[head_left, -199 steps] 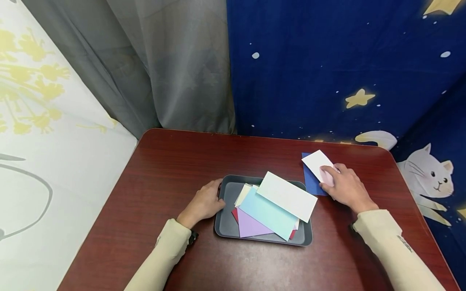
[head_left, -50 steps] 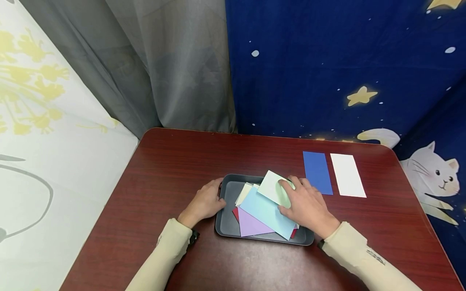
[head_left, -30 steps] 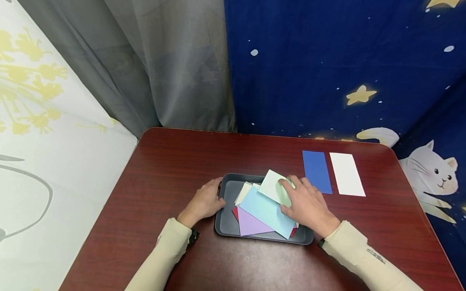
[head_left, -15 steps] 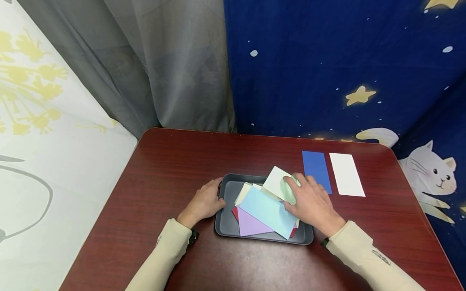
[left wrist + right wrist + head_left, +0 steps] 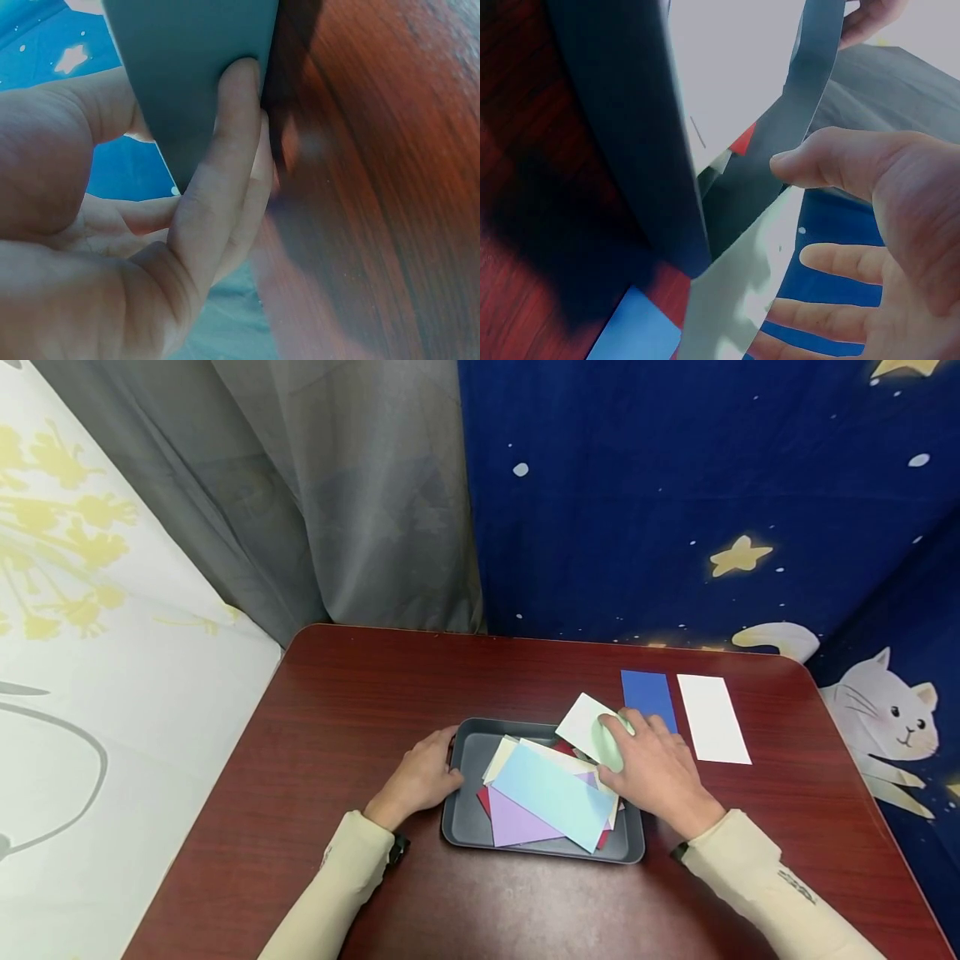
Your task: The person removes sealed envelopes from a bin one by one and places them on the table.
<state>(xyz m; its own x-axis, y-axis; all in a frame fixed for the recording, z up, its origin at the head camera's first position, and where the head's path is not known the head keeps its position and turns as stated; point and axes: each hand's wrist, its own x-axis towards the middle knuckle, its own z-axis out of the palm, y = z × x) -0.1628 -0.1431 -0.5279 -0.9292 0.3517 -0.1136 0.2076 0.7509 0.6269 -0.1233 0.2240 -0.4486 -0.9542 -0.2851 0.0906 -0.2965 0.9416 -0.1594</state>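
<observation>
My left hand grips the left end of the dark grey tray; in the left wrist view its fingers lie along the tray wall. Between thumb and fingers, my right hand pinches a pale green paper card, tilted over the tray's far right rim. The right wrist view has this card close beside the tray's corner. Inside the tray is a loose pile: a light blue card on top, a purple card, and cream and red ones partly hidden beneath.
A blue card and a white card lie side by side at the far right of the red-brown table. My right hand covers the near end of the blue one. Grey and dark blue curtains hang behind the table.
The pale green card, earlier on top of the pile, has moved right and away with my right hand, uncovering more of the cards below. The white card was set beside the blue one earlier.
</observation>
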